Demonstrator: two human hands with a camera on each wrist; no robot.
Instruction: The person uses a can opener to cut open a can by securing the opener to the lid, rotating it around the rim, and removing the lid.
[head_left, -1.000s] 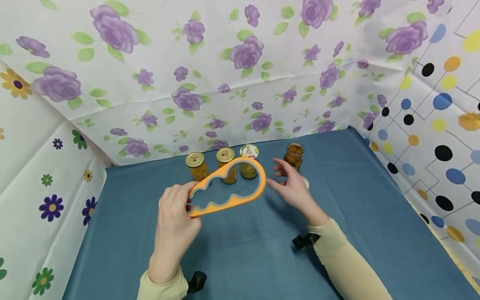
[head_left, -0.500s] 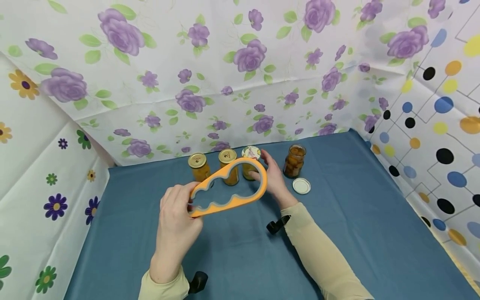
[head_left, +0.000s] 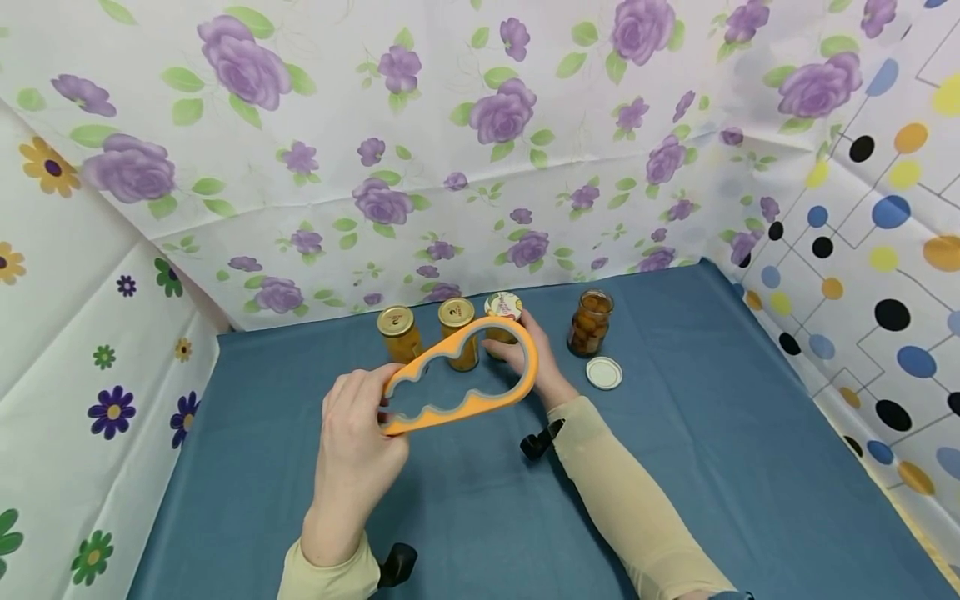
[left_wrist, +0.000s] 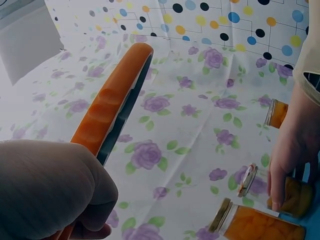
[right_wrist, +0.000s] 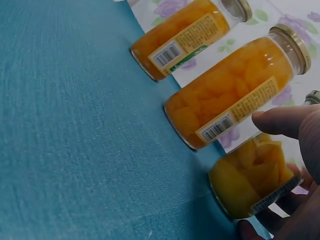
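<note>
My left hand grips the handle ends of an orange jar opener, a long loop with a grey wavy inner edge, held up above the table. In the left wrist view the opener appears edge-on. Behind its round end, my right hand holds a glass jar with a patterned white lid, thumb in front and fingers on the far side. The right wrist view shows yellow-orange fruit pieces in this jar, which stands on the cloth. The hand partly hides it.
Two gold-lidded jars of orange fruit, the left jar and the middle jar, stand left of the held one. To the right is a lidless jar with brownish contents; a white lid lies before it. Patterned sheets enclose the blue tablecloth.
My right hand has moved left from beside the lidless jar to the jar with the patterned lid and closed around it. The left hand keeps the opener in nearly the same place.
</note>
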